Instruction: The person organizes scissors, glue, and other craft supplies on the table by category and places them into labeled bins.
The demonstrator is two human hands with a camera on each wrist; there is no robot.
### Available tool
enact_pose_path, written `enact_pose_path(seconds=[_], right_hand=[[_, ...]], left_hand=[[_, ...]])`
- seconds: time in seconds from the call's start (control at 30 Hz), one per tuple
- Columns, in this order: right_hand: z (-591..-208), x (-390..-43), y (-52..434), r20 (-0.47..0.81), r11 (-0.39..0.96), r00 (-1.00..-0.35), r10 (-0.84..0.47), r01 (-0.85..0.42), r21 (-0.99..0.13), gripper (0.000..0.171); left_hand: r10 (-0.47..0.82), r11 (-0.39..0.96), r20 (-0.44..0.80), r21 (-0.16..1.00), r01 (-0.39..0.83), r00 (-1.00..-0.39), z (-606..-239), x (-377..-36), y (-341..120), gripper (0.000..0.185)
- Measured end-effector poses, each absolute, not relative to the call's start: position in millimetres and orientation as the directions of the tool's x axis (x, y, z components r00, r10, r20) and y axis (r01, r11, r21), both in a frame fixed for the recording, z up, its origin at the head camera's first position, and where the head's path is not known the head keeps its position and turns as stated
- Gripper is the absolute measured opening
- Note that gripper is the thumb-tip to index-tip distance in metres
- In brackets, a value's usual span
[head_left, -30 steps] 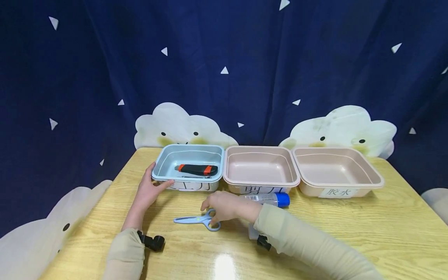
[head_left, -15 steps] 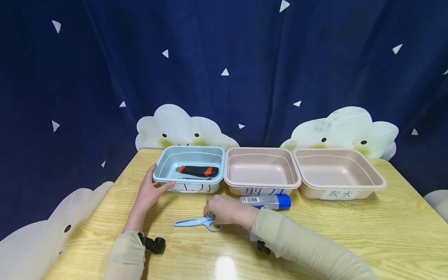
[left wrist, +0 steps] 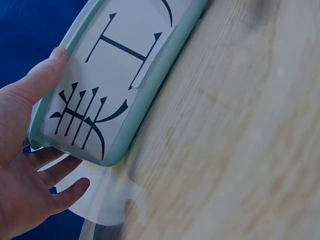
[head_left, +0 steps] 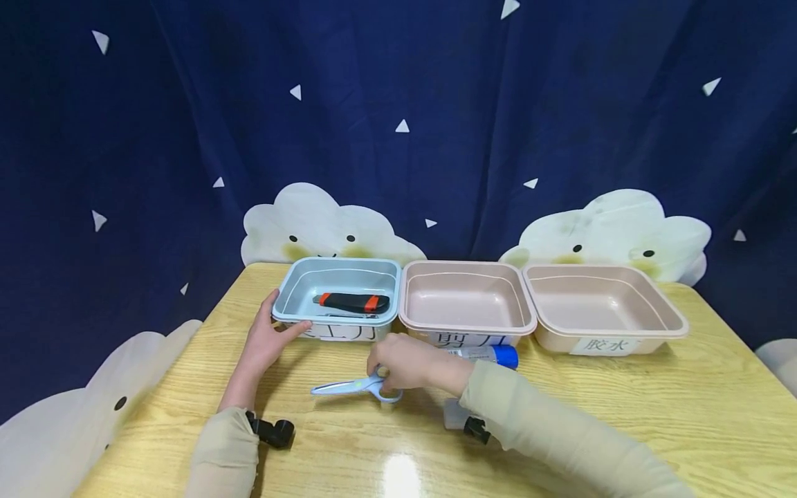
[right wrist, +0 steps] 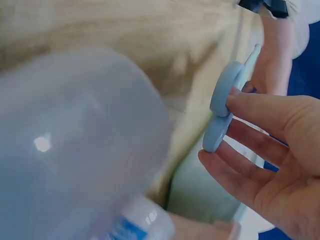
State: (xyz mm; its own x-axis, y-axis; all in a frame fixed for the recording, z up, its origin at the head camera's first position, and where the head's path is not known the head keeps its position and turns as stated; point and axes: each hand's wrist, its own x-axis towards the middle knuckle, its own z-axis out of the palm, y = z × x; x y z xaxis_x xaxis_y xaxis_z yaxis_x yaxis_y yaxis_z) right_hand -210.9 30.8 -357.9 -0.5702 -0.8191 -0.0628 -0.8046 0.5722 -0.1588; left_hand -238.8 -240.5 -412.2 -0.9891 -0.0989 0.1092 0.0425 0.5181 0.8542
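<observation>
Scissors (head_left: 356,387): handle partly behind right hand (head_left: 406,361).
Bottle (head_left: 487,355): one end behind that hand.
Clear thing (head_left: 456,415): partly behind right sleeve (head_left: 554,429), kind unclear.
Bin label (left wrist: 111,70): cut off above in left wrist view.

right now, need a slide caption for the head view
Right hand holds scissors, left hand grips blue bin with cutter inside.

1. The counter (head_left: 333,449) lay open between the forearms (head_left: 239,387), nearer than the scissors (head_left: 358,385).
2. The blue bin (head_left: 339,277), middle bin (head_left: 467,328) and right bin (head_left: 613,330) stood nearly rim to rim, open above.
3. The left hand (head_left: 266,340) obstructed the blue bin's near left corner.
4. A blue-capped bottle (head_left: 482,355) and the right hand (head_left: 407,360) crowded the middle bin's front.
</observation>
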Motion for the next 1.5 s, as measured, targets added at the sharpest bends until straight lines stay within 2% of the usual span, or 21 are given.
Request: enact_pose_path(seconds=[0.2, 0.43, 0.53, 0.73, 1.03, 1.33, 1.5], right_hand=[[-343.3, -213.4, 46.9, -0.011, 0.546, -0.553, -0.833, -0.819, -0.177, 0.022], [-321.3, -217.8, 69.4, 0.1, 0.492, -0.506, -0.857, -0.86, -0.134, 0.02], [-311.2, -222.7, 81.5, 0.143, 0.492, -0.509, -0.849, -0.86, -0.135, 0.022], [-297.6, -232.7, 107.5, 0.168, 0.54, -0.557, -0.813, -0.83, -0.14, 0.025], [-289.5, -245.9, 133.4, 0.156, 0.663, -0.689, -0.708, -0.724, -0.188, 0.028], [-302.3, -267.1, 157.1, 0.166, 0.74, -0.746, -0.645, -0.664, -0.106, 0.028], [-312.8, -278.6, 166.8, 0.142, 0.756, -0.764, -0.63, -0.645, -0.115, 0.027]], left_hand=[[-0.095, 0.514, 0.109, 0.857, 0.045, -0.989, -413.3, -237.7, -241.0, 0.1], [-0.095, 0.513, 0.103, 0.858, 0.04, -0.99, -412.4, -237.1, -240.6, 0.102], [-0.094, 0.507, 0.108, 0.861, 0.046, -0.99, -412.5, -237.6, -241.6, 0.103], [-0.097, 0.512, 0.109, 0.858, 0.044, -0.989, -413.4, -238.7, -243.5, 0.104], [-0.095, 0.519, 0.116, 0.853, 0.05, -0.989, -413.7, -239.7, -242.8, 0.103], [-0.096, 0.507, 0.116, 0.86, 0.052, -0.989, -413.0, -241.6, -239.6, 0.103], [-0.098, 0.509, 0.115, 0.859, 0.05, -0.988, -413.4, -241.4, -240.4, 0.103]])
